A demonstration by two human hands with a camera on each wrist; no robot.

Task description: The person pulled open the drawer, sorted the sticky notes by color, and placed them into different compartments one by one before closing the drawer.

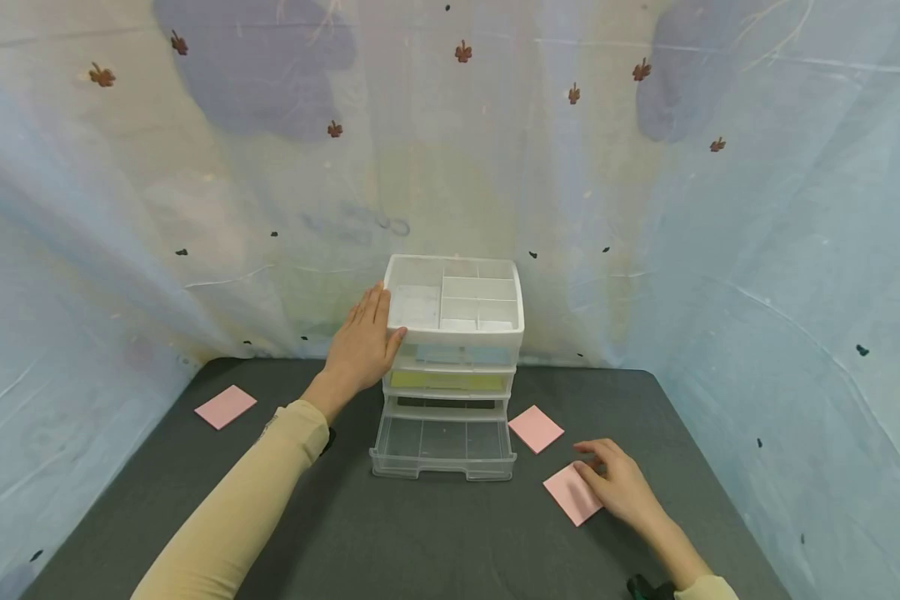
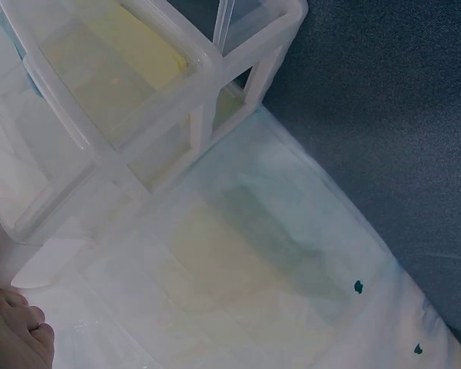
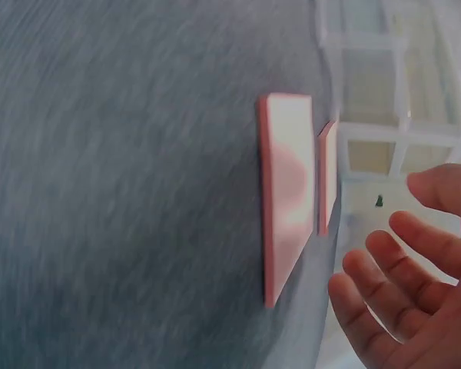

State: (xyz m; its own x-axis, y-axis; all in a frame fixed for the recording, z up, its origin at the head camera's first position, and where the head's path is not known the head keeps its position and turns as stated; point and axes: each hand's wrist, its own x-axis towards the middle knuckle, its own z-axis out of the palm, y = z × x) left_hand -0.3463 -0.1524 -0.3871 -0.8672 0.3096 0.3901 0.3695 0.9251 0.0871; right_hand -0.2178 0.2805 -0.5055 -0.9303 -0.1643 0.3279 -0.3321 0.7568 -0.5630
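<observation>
A white plastic drawer organizer [image 1: 453,339] with a compartmented top stands at the back middle of the table. Its clear bottom drawer [image 1: 442,442] is pulled out, and I see nothing lying in it. My left hand [image 1: 362,343] rests on the organizer's left side near the top, fingers straight; the left wrist view catches only some fingers [image 2: 17,327]. My right hand [image 1: 621,483] hovers over a pink sticky note pad [image 1: 572,493], fingers loosely bent and apart from it in the right wrist view. Another pink pad [image 1: 536,429] lies beside the drawer.
A third pink pad [image 1: 226,407] lies at the table's left. Something yellow [image 1: 450,381] shows inside a closed middle drawer, and something light blue in the one above. A patterned curtain [image 1: 450,167] hangs behind and beside the dark table [image 1: 435,542].
</observation>
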